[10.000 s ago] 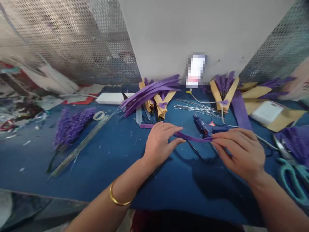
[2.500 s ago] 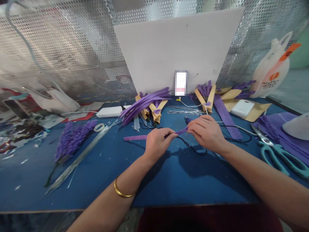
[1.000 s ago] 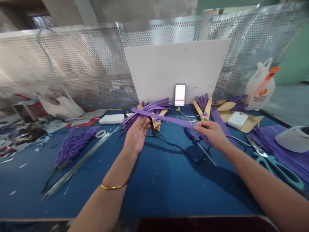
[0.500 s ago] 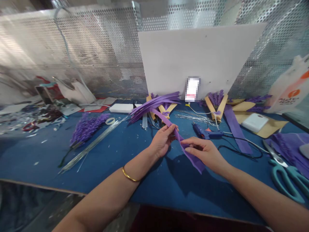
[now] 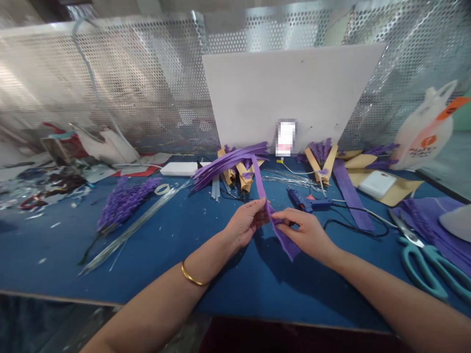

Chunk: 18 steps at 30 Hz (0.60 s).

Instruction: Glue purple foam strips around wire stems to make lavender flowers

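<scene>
A long purple fabric strip (image 5: pixel 259 182) runs between my two hands above the blue table. My left hand (image 5: pixel 247 220) pinches it near its middle, thumb on top, and the strip's narrow upper end reaches back toward a pile of similar purple strips (image 5: pixel 230 159). Lower down, my right hand (image 5: pixel 303 231) grips the wider part between thumb and fingers, and a loose end hangs below. Part of the fabric is hidden behind the right fingers. A gold bangle circles my left wrist.
Teal-handled scissors (image 5: pixel 423 264) and a blue glue gun (image 5: pixel 307 200) with its cable lie to the right. Purple artificial flowers (image 5: pixel 127 201) and thin wires (image 5: pixel 140 225) lie left. Behind are paper-wrapped bouquets (image 5: pixel 321 164), a phone (image 5: pixel 285 138) against a white board (image 5: pixel 294 88), and a plastic bag (image 5: pixel 425 132).
The strip's far end has swung from slanting left to standing more upright. Both hands keep their grip, close together. The whole view has shifted slightly.
</scene>
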{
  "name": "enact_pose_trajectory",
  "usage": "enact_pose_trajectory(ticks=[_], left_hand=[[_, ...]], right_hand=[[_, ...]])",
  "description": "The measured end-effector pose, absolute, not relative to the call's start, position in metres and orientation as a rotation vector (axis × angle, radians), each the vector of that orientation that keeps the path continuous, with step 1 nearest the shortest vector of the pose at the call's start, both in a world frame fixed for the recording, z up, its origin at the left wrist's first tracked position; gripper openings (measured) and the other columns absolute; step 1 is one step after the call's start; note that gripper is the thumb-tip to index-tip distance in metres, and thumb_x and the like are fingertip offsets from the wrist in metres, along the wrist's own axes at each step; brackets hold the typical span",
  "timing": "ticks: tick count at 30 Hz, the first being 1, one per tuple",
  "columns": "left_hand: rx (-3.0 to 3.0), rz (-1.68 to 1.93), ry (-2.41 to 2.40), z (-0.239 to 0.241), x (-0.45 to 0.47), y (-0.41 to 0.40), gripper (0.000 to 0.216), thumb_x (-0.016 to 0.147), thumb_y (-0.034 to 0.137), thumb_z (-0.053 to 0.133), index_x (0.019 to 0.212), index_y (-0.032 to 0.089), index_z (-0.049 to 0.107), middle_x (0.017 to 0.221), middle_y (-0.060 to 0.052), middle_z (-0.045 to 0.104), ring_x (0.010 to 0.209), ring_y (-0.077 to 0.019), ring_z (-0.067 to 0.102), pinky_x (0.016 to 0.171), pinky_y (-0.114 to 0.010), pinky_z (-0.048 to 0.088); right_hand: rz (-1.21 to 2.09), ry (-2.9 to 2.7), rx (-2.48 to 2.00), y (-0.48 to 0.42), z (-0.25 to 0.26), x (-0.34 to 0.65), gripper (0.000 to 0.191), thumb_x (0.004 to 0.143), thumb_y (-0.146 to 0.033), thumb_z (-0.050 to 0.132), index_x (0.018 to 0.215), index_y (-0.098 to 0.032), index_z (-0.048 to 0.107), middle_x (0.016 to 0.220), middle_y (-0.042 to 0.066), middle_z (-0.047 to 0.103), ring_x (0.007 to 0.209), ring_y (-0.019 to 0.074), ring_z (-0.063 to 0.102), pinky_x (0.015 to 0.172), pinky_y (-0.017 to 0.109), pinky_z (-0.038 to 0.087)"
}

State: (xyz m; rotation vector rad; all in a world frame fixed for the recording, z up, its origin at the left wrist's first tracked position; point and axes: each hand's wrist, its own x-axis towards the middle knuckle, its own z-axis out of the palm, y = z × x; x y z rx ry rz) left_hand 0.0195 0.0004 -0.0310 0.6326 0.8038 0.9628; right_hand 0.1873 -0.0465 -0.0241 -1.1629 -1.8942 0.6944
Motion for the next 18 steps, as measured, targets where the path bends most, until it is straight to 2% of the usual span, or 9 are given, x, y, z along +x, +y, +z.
enact_pose_trajectory(ticks=[5,9,11,13,15,16,18], left_hand=[[0.628,0.948,0.797,-0.030,0.019,0.000,0.017,0.076,0.028,0.071,0.082,0.013,0.069,0.076,-0.005,0.068,0.067,-0.0119,0.064,0.069,-0.025,0.053],[0.534,0.981,0.819,-0.025,0.019,0.001,0.013,0.080,0.026,0.066,0.079,0.013,0.068,0.069,-0.002,0.065,0.059,-0.0084,0.061,0.058,-0.020,0.050],[0.476,0.988,0.825,-0.022,0.018,0.003,0.012,0.081,0.024,0.065,0.078,0.013,0.067,0.069,-0.001,0.065,0.058,-0.0074,0.060,0.057,-0.019,0.049],[0.443,0.994,0.825,-0.019,0.017,0.004,0.011,0.081,0.023,0.065,0.078,0.013,0.067,0.069,-0.001,0.064,0.058,-0.0070,0.060,0.057,-0.019,0.049],[0.435,0.998,0.828,-0.017,0.016,0.004,0.010,0.080,0.024,0.066,0.078,0.014,0.067,0.068,0.000,0.064,0.057,-0.0068,0.059,0.057,-0.019,0.049],[0.437,0.995,0.826,-0.016,0.015,0.003,0.010,0.080,0.024,0.066,0.078,0.014,0.067,0.068,0.000,0.064,0.056,-0.0067,0.059,0.057,-0.019,0.048],[0.437,0.986,0.821,-0.014,0.015,0.002,0.010,0.080,0.024,0.066,0.079,0.014,0.067,0.067,0.000,0.064,0.056,-0.0066,0.058,0.056,-0.019,0.047]], right_hand=[[0.695,-1.882,-1.148,-0.048,-0.023,0.186,0.023,0.083,-0.023,0.056,0.103,-0.023,0.068,0.085,0.002,0.065,0.071,0.0137,0.059,0.069,0.028,0.049],[0.874,-2.047,-1.101,-0.050,-0.012,0.193,0.028,0.087,-0.034,0.052,0.109,-0.023,0.065,0.060,-0.003,0.061,0.052,0.0116,0.056,0.056,0.024,0.047],[0.721,-2.126,-1.193,-0.044,-0.005,0.206,0.030,0.090,-0.035,0.047,0.112,-0.022,0.062,0.054,-0.004,0.059,0.045,0.0108,0.052,0.051,0.023,0.043],[0.276,-2.160,-1.371,-0.030,0.000,0.228,0.029,0.088,-0.029,0.047,0.112,-0.021,0.061,0.071,0.001,0.067,0.055,0.0132,0.057,0.056,0.025,0.043],[-0.178,-2.251,-1.549,-0.013,0.000,0.253,0.035,0.080,-0.016,0.049,0.113,-0.017,0.060,0.102,0.011,0.067,0.081,0.0218,0.063,0.070,0.032,0.045],[-0.309,-2.321,-1.608,-0.004,-0.002,0.265,0.040,0.074,-0.011,0.050,0.113,-0.014,0.060,0.109,0.014,0.065,0.092,0.0263,0.061,0.076,0.035,0.045],[-0.387,-2.447,-1.687,0.009,-0.010,0.282,0.050,0.066,-0.004,0.049,0.115,-0.012,0.058,0.118,0.016,0.061,0.103,0.0294,0.058,0.082,0.037,0.044]])
